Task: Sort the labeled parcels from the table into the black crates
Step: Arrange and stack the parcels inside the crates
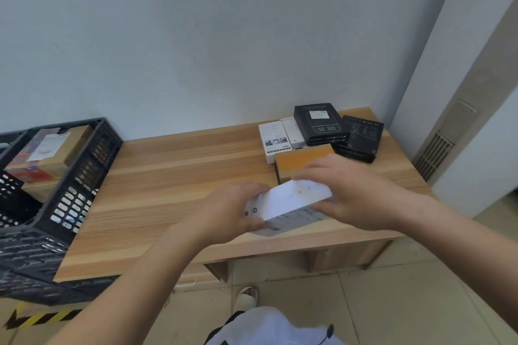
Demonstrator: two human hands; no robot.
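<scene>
White cloth with a dark cord lies at the very bottom of the view, and beyond it a pale slipper stands on the tiled floor below the surface's front edge. Over the near right part of the wooden surface, both hands grasp one white parcel: the left hand curls round its left end, thumb under and fingers over the top, while the right hand clasps its right end; a printed label shows on the parcel's lower face. Just behind it lies a brown cardboard box, partly hidden by the right hand. Farther back, near the right rear corner, sit the other parcels: a white box and a narrow white one beside it, a black box bearing a label, and another black box tilted at its right. At the left, black crates stand against the surface's end, the rear one holding a brown labelled carton and a colourful package. Pale wall rises behind.
</scene>
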